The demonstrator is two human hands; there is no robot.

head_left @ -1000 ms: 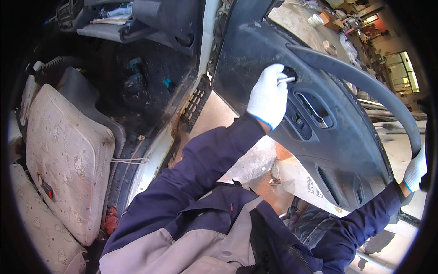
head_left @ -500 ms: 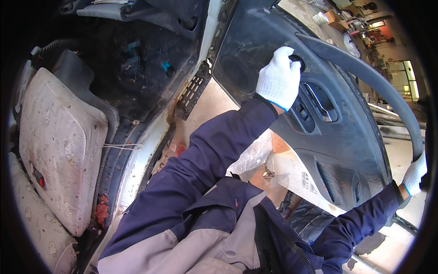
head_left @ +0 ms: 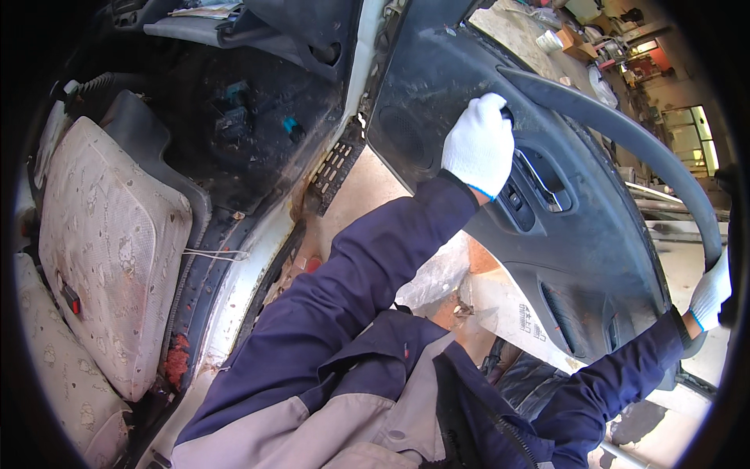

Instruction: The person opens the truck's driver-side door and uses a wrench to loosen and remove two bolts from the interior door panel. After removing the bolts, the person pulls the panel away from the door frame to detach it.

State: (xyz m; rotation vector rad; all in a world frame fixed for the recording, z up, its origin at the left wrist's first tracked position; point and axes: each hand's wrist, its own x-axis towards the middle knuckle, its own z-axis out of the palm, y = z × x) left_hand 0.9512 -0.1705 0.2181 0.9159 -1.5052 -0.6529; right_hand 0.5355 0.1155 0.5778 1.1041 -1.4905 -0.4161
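Note:
My left hand (head_left: 478, 147), in a white knit glove, is closed around a small round black part (head_left: 507, 115) on the dark grey door panel (head_left: 562, 250). Most of that part is hidden by the fingers, so its kind is unclear. Just beside the hand are the inner door handle (head_left: 543, 178) and a switch panel (head_left: 516, 202). My right hand (head_left: 709, 297), also gloved, grips the rear end of the curved grey window frame (head_left: 656, 144) at the picture's right rim. Its fingertips are partly out of sight.
On the left, inside the car, stands a stained patterned seat (head_left: 117, 250). Teal and black tools (head_left: 232, 121) lie on the dark car floor. The worn white door sill (head_left: 242, 289) runs between car and door. Far right, a cardboard box (head_left: 576, 43) sits among workshop clutter.
My left hand has rolled over slightly, its back now facing up and covering more of the black part. The right hand keeps its hold. The whole view has shifted a little.

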